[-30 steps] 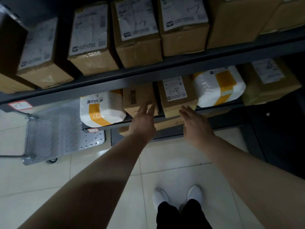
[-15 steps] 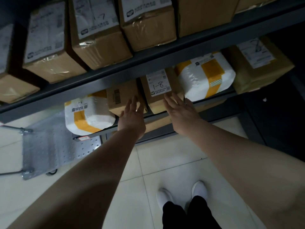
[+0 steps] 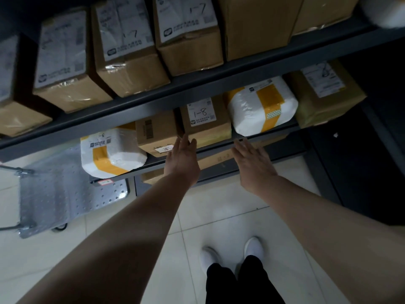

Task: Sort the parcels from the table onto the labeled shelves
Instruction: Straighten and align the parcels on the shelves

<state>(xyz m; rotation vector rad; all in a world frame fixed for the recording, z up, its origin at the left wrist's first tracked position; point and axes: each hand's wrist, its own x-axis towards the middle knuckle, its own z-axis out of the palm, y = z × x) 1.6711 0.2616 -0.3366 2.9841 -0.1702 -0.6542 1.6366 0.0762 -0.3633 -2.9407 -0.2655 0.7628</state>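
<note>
— Where were the hands?
— Both were stretched toward the lower shelf (image 3: 266, 137). The left hand (image 3: 182, 159) had its fingers straight and close together, holding nothing. Its tips were at the bottom front corner of the cardboard box marked 1-8 (image 3: 206, 126); I could not tell whether they touched it
— And the other one?
— The right hand (image 3: 254, 163) was flat as well, fingers extended and slightly fanned, empty. Its tips were at the shelf's front edge, just below the white parcel with yellow tape (image 3: 260, 106). Contact there was just as unclear
— So where did that 1-8 box sit?
— On the lower shelf, label facing out, between a smaller brown carton (image 3: 156, 134) on its left and that white parcel on its right. Farther right lay a brown-wrapped parcel (image 3: 328, 93), and at the left end sat a second white taped parcel (image 3: 111, 152)
— What was above?
— The upper shelf (image 3: 197, 93) carried a row of cardboard boxes, and two of them, the middle box (image 3: 129, 51) and its right neighbour (image 3: 188, 34), were marked 1-7
— Anything on the ground?
— A metal platform trolley (image 3: 65, 194) stood on the pale tiled floor (image 3: 219, 216) at the left, and the person's white shoes (image 3: 254, 246) showed between the forearms
</note>
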